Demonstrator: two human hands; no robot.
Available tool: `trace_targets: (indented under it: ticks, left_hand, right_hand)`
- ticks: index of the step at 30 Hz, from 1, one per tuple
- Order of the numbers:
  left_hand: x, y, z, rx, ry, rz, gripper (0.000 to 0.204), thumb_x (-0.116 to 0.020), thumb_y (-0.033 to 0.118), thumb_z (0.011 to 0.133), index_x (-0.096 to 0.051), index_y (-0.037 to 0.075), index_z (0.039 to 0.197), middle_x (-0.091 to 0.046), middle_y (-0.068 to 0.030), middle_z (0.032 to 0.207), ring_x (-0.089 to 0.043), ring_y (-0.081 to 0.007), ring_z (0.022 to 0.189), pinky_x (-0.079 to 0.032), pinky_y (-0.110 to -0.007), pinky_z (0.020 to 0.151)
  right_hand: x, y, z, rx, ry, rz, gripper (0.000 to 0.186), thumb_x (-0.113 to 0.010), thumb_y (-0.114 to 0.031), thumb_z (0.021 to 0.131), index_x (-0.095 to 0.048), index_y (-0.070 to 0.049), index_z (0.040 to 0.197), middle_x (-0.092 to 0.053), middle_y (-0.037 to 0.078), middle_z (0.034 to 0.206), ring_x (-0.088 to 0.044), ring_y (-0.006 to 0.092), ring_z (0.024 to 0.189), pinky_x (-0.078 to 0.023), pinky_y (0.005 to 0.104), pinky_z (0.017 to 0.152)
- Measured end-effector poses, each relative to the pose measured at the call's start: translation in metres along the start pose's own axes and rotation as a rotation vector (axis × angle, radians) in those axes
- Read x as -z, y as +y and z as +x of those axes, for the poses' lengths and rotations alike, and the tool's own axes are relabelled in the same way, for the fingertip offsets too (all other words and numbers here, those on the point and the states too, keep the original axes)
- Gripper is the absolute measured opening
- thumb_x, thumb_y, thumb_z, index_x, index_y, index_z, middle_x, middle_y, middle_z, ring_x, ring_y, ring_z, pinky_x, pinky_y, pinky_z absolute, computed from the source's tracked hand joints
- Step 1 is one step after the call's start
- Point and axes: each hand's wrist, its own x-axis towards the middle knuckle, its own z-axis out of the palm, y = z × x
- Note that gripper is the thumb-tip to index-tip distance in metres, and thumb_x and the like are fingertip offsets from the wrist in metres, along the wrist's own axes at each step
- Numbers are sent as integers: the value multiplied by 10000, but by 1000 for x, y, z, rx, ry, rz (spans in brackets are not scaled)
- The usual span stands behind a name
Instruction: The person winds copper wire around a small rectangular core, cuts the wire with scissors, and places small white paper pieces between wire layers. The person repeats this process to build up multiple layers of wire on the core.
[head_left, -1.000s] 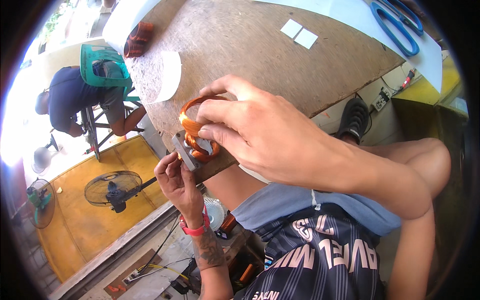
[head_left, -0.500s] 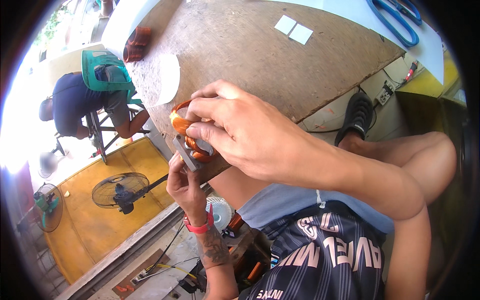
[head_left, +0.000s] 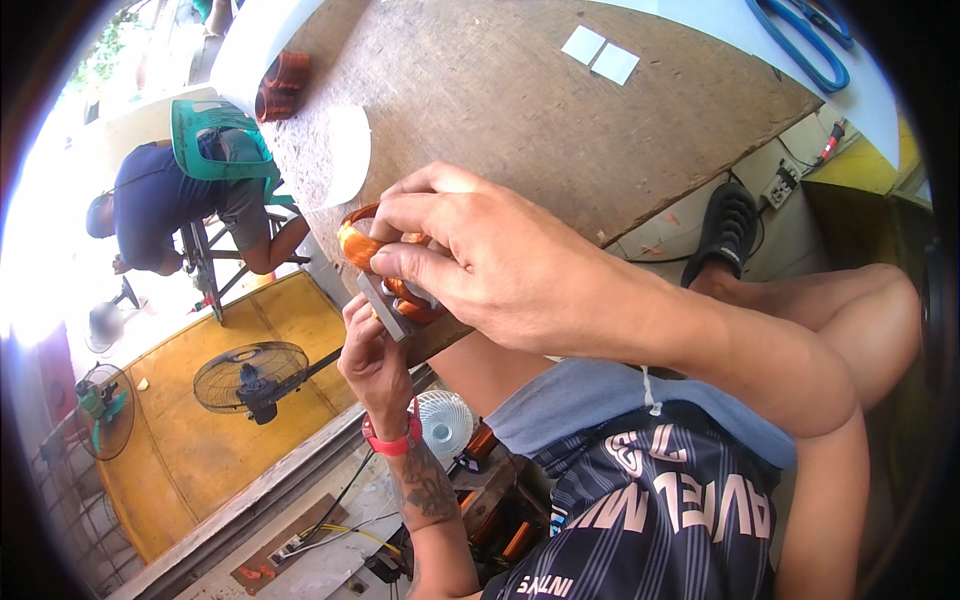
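My right hand pinches a copper wire coil between thumb and fingers, over the near left corner of the wooden table. Close below it, my left hand grips a grey metal block by its lower side. The block lies tilted against more copper windings, which show pale inner faces. My fingers hide part of the coil, so I cannot tell whether the two groups of windings are joined.
Reddish-brown coils and white paper lie at the table's far left. Two white squares and blue-handled scissors are farther right. A person bends over beside a green chair. Fans stand left.
The whole view has shifted slightly. The grey metal block has turned a little in my left hand, showing a flatter face. My right hand keeps its pinch on the coil.
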Motion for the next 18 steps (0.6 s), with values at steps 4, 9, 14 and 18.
trace_targets:
  ticks: [4, 9, 14, 18]
  left_hand:
    - [5, -3, 1, -4, -31, 61, 250, -665, -82, 957, -739, -20, 1188, -697, -102, 1248, -616, -209, 1179, -464, -349, 1032]
    - [6, -3, 2, -12, -55, 82, 235, -670, -76, 959, -743, -27, 1177, -690, -97, 1261, -610, -206, 1187, -465, -344, 1030]
    - [5, -1, 3, 21, -47, 97, 266, -650, -78, 958, -743, -30, 1203, -679, -97, 1279, -605, -214, 1203, -459, -350, 1049]
    - [3, 1, 1, 15, -47, 152, 288, -625, -77, 955, -738, -35, 1216, -680, -101, 1278, -593, -226, 1218, -454, -356, 1062]
  right_hand:
    - [1, 1, 0, -10, -22, -23, 258, -600, -186, 1081, -689, 29, 1193, -618, 187, 1269, -676, 331, 1120, -547, 413, 985]
    - [1, 1, 0, 27, -18, -46, 274, -593, -203, 1086, -689, 30, 1192, -616, 183, 1274, -676, 320, 1125, -547, 413, 989]
    - [1, 0, 1, -6, -28, -43, 290, -588, -224, 1090, -690, 29, 1189, -616, 185, 1270, -673, 326, 1135, -545, 417, 995]
    - [2, -1, 1, -36, -44, -30, 300, -589, -233, 1090, -691, 31, 1192, -612, 190, 1282, -672, 330, 1142, -545, 419, 1000]
